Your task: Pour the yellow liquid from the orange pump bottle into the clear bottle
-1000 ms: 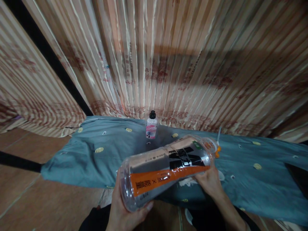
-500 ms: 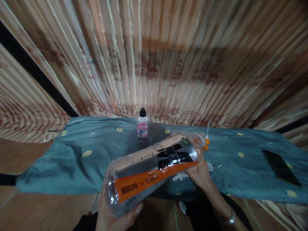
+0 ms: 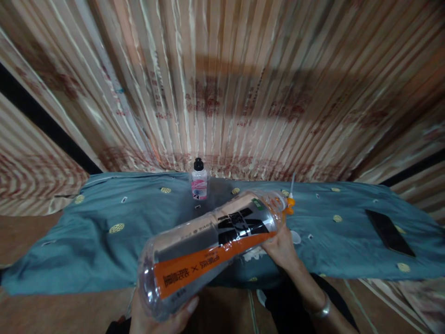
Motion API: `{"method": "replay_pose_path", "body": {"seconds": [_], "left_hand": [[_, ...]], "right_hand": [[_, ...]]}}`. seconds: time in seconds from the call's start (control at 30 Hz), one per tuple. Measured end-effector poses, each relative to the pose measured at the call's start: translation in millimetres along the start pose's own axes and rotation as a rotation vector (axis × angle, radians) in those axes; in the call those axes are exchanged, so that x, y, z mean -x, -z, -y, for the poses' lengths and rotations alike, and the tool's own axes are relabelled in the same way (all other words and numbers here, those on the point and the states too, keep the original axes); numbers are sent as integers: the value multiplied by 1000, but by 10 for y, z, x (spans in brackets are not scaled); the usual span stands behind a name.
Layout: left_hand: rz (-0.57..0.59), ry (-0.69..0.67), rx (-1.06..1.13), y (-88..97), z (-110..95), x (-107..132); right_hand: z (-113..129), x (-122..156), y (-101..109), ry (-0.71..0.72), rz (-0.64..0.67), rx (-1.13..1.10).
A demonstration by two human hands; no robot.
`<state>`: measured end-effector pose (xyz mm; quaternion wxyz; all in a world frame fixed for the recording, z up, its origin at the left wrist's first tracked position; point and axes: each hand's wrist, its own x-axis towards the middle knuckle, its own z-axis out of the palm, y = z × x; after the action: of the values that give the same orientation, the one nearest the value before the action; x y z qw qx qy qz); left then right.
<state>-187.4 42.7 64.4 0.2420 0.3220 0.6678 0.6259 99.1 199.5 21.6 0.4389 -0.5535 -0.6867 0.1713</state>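
Observation:
A large clear plastic bottle [image 3: 205,250] with a black and orange label lies tilted across my hands, its mouth end to the right and higher. My left hand [image 3: 163,315] is wrapped round the base from below, thumb along the near side. Close to the shoulder, my right hand [image 3: 280,246] grips the bottle from underneath; its fingers are mostly hidden behind it. At the mouth is an orange fitting [image 3: 290,204] with a thin white tube [image 3: 292,184] pointing up. Whether the right fingers touch this fitting I cannot tell.
Beyond the large bottle, a small bottle [image 3: 199,181] with a black cap and pink label stands upright on the green cloth surface [image 3: 86,222]. A dark phone [image 3: 389,232] lies at the right. A striped curtain [image 3: 222,93] hangs behind. A white patch [image 3: 253,254] shows near the front edge.
The whole scene has shifted slightly left in view as the camera turned. Both hands keep their hold on the large bottle, whose tilt is almost the same.

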Motion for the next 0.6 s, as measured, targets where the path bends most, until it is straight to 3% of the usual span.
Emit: {"method": "replay_pose_path", "body": {"seconds": [0.13,0.33,0.6], "left_hand": [[-46,23,25,-36,-59,-5],[-22,107,112,-54,-119,16],[10,89,154,-139,-328,33]], "right_hand": [[-2,2,-7,19,1,17],[14,0,-6,30,9,24],[-23,9,-16,45,-26,10]]}}
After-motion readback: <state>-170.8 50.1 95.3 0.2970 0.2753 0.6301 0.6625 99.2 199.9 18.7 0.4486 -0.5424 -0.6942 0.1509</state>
